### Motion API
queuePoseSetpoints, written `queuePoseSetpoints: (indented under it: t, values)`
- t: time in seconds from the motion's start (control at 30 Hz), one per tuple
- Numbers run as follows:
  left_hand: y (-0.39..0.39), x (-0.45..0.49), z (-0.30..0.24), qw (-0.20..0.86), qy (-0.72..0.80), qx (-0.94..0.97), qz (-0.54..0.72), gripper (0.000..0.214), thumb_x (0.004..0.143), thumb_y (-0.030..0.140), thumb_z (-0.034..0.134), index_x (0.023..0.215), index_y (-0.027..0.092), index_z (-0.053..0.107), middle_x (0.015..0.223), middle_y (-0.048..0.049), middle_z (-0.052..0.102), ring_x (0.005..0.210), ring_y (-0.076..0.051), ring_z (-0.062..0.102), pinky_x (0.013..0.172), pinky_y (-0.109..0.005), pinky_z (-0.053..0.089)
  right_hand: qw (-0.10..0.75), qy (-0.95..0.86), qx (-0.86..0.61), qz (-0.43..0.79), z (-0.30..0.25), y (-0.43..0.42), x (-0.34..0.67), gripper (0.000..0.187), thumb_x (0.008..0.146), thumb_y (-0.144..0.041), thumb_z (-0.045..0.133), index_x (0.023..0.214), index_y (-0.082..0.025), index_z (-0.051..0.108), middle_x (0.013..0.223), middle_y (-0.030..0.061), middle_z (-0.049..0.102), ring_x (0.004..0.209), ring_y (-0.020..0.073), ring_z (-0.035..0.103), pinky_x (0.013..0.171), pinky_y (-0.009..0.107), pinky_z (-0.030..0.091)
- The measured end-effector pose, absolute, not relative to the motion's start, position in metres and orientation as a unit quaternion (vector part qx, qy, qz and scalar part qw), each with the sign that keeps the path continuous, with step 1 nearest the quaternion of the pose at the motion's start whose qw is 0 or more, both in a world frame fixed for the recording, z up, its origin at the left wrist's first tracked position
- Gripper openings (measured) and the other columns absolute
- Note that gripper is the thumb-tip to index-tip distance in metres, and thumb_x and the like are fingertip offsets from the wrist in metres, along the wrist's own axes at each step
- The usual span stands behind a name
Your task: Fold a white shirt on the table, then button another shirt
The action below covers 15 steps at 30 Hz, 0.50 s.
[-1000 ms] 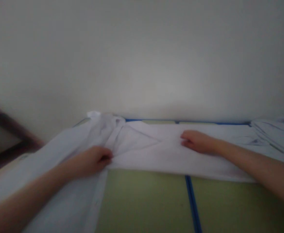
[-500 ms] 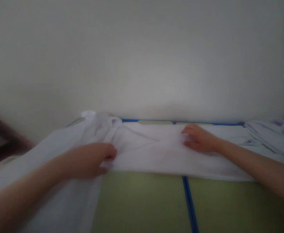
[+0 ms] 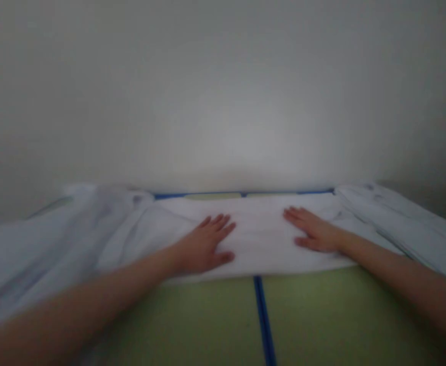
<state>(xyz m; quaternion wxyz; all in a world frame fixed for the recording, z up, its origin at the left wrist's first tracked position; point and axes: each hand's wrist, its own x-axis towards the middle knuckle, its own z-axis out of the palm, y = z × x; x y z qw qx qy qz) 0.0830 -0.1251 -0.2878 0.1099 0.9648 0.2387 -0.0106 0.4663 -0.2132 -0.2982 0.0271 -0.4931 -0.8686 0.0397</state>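
A white cloth (image 3: 263, 239) lies folded in a long band across a green surface (image 3: 207, 325) near a pale wall. My left hand (image 3: 203, 246) rests flat on the cloth, fingers spread, palm down, left of the middle. My right hand (image 3: 314, 234) also lies flat on the cloth to the right, fingers extended. Neither hand grips the fabric. To the left the cloth bunches into loose folds (image 3: 93, 229) that run down toward me under my left forearm.
A blue line (image 3: 263, 320) runs across the green surface toward me, and another blue line (image 3: 241, 193) borders its far edge at the wall. More white fabric (image 3: 398, 223) lies piled at the right. The picture is dim and blurred.
My left hand has let go of the bunched fabric and moved right, now lying flat on the cloth. My right hand has flattened out. The view has shifted rightward.
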Motion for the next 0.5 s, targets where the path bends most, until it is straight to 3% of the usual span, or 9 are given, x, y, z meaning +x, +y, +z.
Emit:
queuePoseSetpoints:
  t: [0.17,0.3,0.4,0.5]
  values:
    - [-0.119,0.083,-0.276,0.112,0.23,0.966,-0.028,0.078,0.081,0.065,0.032,0.144,0.022,0.015,0.15,-0.0097,0.013,0.137,-0.027,0.01,0.11,-0.043,0.01,0.009,-0.794,-0.607,-0.018,-0.301,-0.265,0.571,0.07,0.085,-0.051,0.043,0.144,-0.022,0.019,0.147,0.0086,0.021,0.135,0.0282,0.017,0.109,0.05,0.019]
    - [-0.107,0.108,-0.258,0.121,0.245,0.962,-0.014,0.073,0.081,0.064,0.035,0.137,0.017,0.036,0.142,-0.0125,0.036,0.129,-0.027,0.033,0.106,-0.039,0.023,0.053,-0.73,-0.679,-0.059,-0.298,-0.288,0.611,0.065,0.084,-0.05,0.044,0.138,-0.015,0.035,0.138,0.0143,0.037,0.127,0.0292,0.035,0.105,0.047,0.029]
    - [-0.1,0.142,-0.254,0.132,0.252,0.957,0.055,0.059,0.087,0.055,0.031,0.13,0.016,0.046,0.133,-0.0109,0.047,0.123,-0.022,0.04,0.105,-0.035,0.026,0.07,-0.723,-0.686,-0.047,-0.291,-0.294,0.611,0.052,0.084,-0.048,0.044,0.121,-0.013,0.053,0.12,0.0153,0.053,0.111,0.0273,0.049,0.097,0.043,0.038]
    - [-0.097,0.179,-0.262,0.14,0.259,0.951,0.1,0.051,0.089,0.046,0.032,0.128,0.016,0.048,0.13,-0.0105,0.05,0.12,-0.022,0.043,0.102,-0.034,0.029,0.062,-0.74,-0.67,-0.03,-0.281,-0.292,0.602,0.038,0.084,-0.046,0.045,0.096,-0.015,0.063,0.102,0.0131,0.059,0.099,0.0257,0.052,0.09,0.042,0.04]
